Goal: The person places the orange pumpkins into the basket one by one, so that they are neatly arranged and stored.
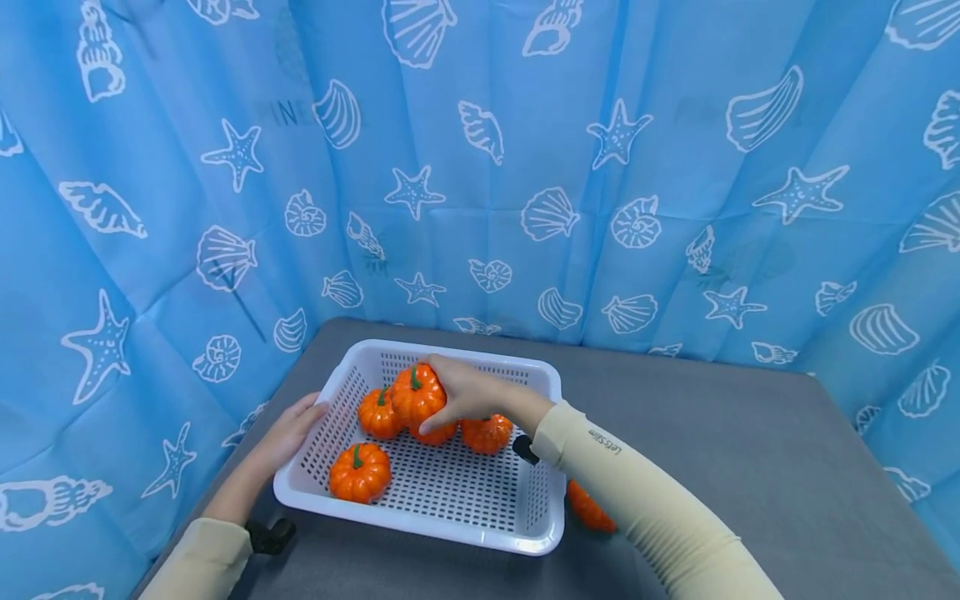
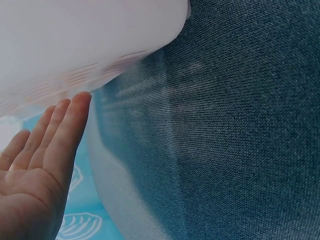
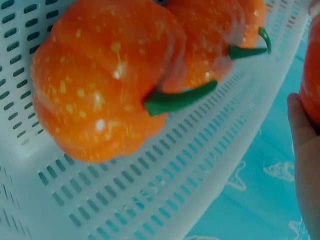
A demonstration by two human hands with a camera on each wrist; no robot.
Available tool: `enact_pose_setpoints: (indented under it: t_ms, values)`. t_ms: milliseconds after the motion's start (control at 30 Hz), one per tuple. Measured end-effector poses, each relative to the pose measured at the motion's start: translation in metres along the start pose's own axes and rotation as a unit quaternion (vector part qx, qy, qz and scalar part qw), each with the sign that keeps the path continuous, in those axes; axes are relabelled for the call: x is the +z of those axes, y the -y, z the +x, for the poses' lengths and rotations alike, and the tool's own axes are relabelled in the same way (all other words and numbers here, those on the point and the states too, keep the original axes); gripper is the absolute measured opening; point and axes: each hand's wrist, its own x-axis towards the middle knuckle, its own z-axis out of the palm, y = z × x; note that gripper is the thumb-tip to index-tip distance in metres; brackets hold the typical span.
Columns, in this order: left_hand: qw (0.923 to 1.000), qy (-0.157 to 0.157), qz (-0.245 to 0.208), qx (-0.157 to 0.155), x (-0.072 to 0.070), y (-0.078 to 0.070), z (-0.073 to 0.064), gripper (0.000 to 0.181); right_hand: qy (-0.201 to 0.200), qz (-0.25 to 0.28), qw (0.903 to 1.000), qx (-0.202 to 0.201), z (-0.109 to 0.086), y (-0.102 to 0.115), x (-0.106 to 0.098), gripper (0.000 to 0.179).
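Note:
My right hand [image 1: 468, 390] grips a small orange pumpkin [image 1: 417, 395] with a green stem, holding it over the basket among the other pumpkins. In the right wrist view, the held pumpkin [image 3: 313, 75] shows at the right edge with part of the hand [image 3: 306, 155] against it. The white slotted plastic basket [image 1: 420, 521] stands on the table. At its left rim rests my left hand [image 1: 288, 433]; the left wrist view shows its fingers [image 2: 70, 130] nearly straight, fingertips right at the basket's wall [image 2: 90, 35].
Inside the basket sit several more pumpkins, one at the front left [image 1: 360, 473] and one at the right [image 1: 486, 435]. Another pumpkin [image 1: 591, 507] lies outside, partly behind the right sleeve. A blue shell-patterned curtain [image 1: 480, 183] hangs behind the grey table [image 1: 720, 450].

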Motion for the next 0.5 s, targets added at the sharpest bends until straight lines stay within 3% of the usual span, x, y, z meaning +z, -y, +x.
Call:
enact_pose_setpoints:
  t_ms: [200, 500]
  values:
    - [1.0000, 0.003, -0.002, 0.001, 0.000, 0.000, 0.000, 0.055, 0.061, -0.062, 0.9962, 0.007, 0.001, 0.006, 0.013, 0.086]
    - [1.0000, 0.000, -0.006, 0.003, 0.000, 0.000, -0.001, 0.056, 0.092, -0.082, 0.9917, -0.036, 0.002, 0.014, 0.025, 0.081]
